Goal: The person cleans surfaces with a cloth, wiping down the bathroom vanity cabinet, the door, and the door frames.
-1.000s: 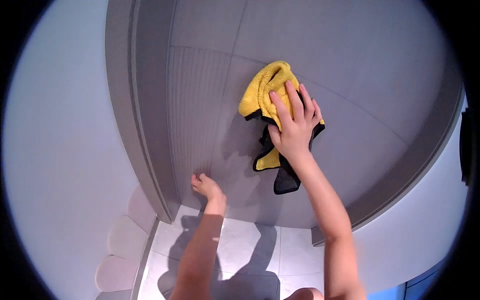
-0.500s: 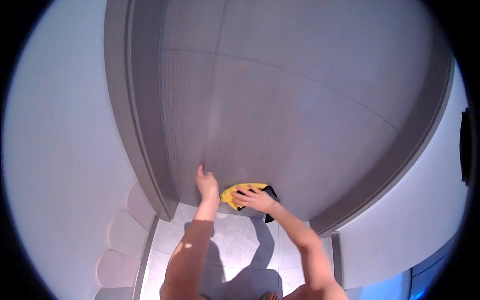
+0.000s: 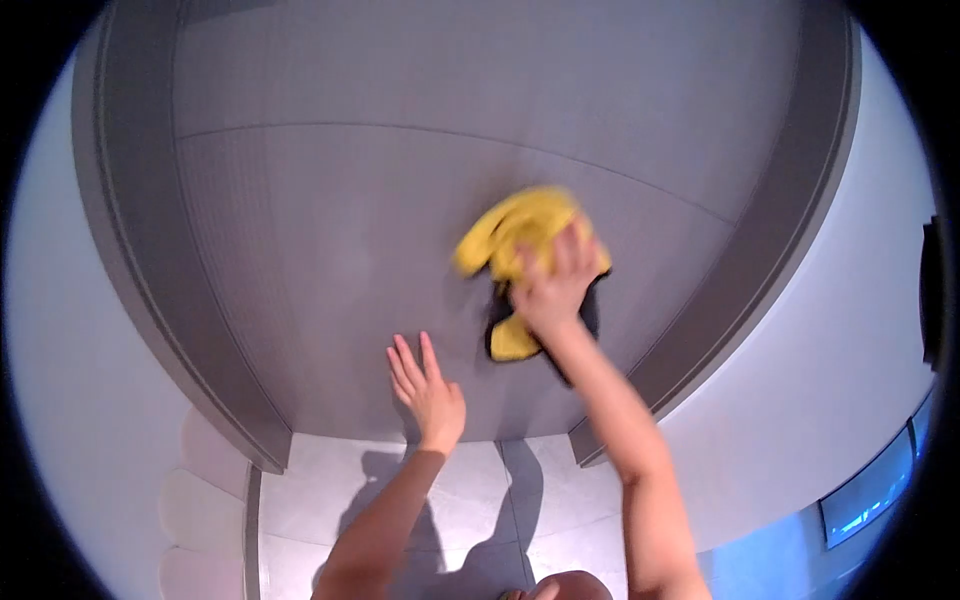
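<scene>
While your right hand [image 3: 552,290] grips the cloth [image 3: 522,222] against the door [image 3: 330,250], fingers half-curled, your left hand [image 3: 433,405] has fingers extended, slightly parted; door contact is unclear.

I watch remotely through one head-worn camera, set near, above and behind the fingers [image 3: 428,356]. It faces forward and down; its wide, round view takes in the gray panel [image 3: 350,230] beyond them and pale floor [image 3: 300,490] below.
</scene>
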### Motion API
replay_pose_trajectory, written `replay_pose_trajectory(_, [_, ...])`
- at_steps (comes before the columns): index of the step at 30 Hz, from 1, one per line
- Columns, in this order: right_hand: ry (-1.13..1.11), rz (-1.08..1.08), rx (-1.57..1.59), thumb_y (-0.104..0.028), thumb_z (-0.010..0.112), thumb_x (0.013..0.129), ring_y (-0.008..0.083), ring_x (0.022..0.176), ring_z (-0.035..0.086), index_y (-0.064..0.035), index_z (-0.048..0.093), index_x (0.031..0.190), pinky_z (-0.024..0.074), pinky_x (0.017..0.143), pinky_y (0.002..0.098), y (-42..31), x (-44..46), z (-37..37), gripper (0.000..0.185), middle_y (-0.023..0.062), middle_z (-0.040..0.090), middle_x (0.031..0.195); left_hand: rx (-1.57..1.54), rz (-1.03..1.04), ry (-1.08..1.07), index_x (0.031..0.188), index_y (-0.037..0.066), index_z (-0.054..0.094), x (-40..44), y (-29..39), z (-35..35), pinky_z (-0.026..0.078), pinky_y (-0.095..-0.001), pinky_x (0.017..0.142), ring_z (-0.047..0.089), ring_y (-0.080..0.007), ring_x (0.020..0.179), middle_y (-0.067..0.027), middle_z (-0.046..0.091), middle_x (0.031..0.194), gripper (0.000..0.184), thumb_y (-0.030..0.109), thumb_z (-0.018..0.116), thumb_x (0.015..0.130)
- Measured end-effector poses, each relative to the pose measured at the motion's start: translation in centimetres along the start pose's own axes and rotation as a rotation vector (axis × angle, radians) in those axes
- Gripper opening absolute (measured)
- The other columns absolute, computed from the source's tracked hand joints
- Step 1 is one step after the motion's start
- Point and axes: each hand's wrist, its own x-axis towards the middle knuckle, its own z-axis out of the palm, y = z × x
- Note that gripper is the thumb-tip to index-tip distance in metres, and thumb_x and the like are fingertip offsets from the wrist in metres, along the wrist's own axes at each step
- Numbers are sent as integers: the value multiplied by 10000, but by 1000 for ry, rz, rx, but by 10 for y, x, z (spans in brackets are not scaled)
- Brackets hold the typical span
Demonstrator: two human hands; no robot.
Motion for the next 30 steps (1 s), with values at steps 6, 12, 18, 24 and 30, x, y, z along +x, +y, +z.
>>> replay_pose_trajectory(6, [-761, -462, 325, -248, 504, 946, 210, 1505, 203, -378, 444, 1427, 241, 1163, 554, -57, -223, -32, 502, -41, 302, 1593, 168, 144, -14, 1550, 100, 294, -3, -18, -13, 130, -555, 1189, 115, -365, 1523, -169, 128, 1648, 816, -62, 531, 786])
replay_pose_trajectory(12, [-979, -897, 434, -196, 532, 911, 217, 1492, 245, -230, 445, 1440, 266, 1211, 433, -50, -227, -51, 537, -28, 305, 1600, 127, 178, -122, 1537, 106, 321, -7, -7, -36, 182, -535, 1184, 202, -378, 1489, -179, 164, 1628, 785, -68, 536, 802])
replay_pose_trajectory(18, [-650, -779, 44, -275, 607, 848, 243, 1462, 300, -421, 456, 1387, 222, 1165, 569, 61, -58, -68, 578, -69, 346, 1578, 88, 355, -203, 1499, 108, 403, -18, 9, -20, 235, -555, 1164, 233, -401, 1470, -188, 191, 1610, 727, -40, 558, 805])
replay_pose_trajectory(24, [-27, 89, -56, -147, 622, 839, 345, 1420, 325, -285, 471, 1446, 243, 1106, 555, 146, 26, -83, 641, 106, 357, 1556, 54, 521, -190, 1505, 113, 399, -26, 38, 16, 205, -590, 1164, 221, -426, 1466, -195, 226, 1595, 739, -19, 566, 798])
replay_pose_trajectory(30, [-12, 173, 15, -306, 625, 808, 427, 1331, 348, -276, 669, 1057, 254, 1050, 672, 73, -193, -37, 254, 153, 438, 1383, 115, 515, -144, 1497, 107, 419, -39, 18, 64, 214, -598, 1160, 228, -434, 1467, -194, 267, 1587, 762, -36, 588, 767])
